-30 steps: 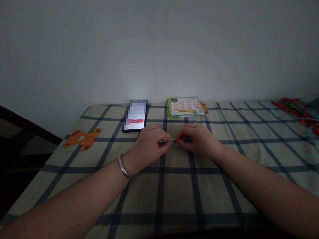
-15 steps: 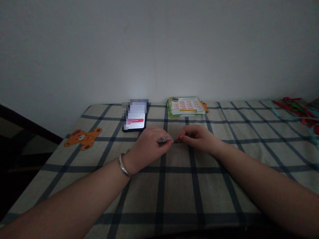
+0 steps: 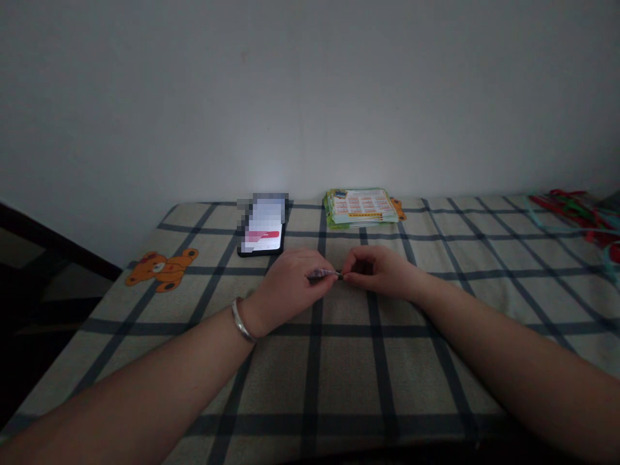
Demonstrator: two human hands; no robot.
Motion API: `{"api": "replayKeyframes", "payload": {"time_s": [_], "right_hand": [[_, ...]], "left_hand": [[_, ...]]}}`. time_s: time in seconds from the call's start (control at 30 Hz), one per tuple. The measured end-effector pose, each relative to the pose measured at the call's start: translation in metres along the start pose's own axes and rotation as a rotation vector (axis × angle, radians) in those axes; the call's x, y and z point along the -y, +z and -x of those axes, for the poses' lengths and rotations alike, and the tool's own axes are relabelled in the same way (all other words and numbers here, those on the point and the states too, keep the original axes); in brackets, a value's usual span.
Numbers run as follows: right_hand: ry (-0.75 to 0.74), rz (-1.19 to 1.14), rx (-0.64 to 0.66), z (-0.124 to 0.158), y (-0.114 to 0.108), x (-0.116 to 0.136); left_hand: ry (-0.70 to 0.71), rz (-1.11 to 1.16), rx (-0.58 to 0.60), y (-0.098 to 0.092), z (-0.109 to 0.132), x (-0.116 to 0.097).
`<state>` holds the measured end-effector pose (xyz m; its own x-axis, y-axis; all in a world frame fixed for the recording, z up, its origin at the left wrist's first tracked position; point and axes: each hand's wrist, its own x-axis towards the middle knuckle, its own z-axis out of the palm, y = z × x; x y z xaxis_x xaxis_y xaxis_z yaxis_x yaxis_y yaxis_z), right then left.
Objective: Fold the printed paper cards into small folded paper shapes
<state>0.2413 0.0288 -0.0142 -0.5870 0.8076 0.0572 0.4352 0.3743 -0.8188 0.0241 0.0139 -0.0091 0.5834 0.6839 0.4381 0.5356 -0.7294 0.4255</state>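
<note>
A small folded piece of printed paper (image 3: 318,274) sticks out between the thumb and fingers of my left hand (image 3: 295,281), which wears a silver bangle (image 3: 241,320) at the wrist. My right hand (image 3: 380,270) pinches at the narrow right end of the paper, thumb and forefinger close together. The two sets of fingertips almost meet just above the checked tablecloth (image 3: 349,374). Most of the paper is covered by my fingers, so its full shape cannot be made out.
Beyond my left hand lies a phone (image 3: 264,226) with a lit screen. A stack of printed cards (image 3: 362,206) sits near the wall (image 3: 310,97). Red, green and pale blue ribbons (image 3: 576,213) are heaped at the far right. The table's edge runs down the left.
My right hand's fingertips have shifted slightly left and closed in a tighter pinch at the paper's end. My left hand has barely moved.
</note>
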Motion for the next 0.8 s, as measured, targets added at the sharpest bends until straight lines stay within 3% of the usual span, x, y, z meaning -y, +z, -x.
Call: {"api": "replayKeyframes", "payload": {"time_s": [0.33,0.67,0.8], "right_hand": [[0.002,0.139,-0.082,-0.003,0.004,0.005],[-0.228,0.545,-0.201,0.005,0.007,0.015],[-0.269,0.599,-0.247,0.008,0.01,0.018]], "left_hand": [[-0.004,-0.015,-0.034,0.002,0.0,0.001],[0.054,-0.158,-0.081,0.0,0.001,-0.006],[0.066,-0.211,-0.124,0.0,0.002,-0.01]]}}
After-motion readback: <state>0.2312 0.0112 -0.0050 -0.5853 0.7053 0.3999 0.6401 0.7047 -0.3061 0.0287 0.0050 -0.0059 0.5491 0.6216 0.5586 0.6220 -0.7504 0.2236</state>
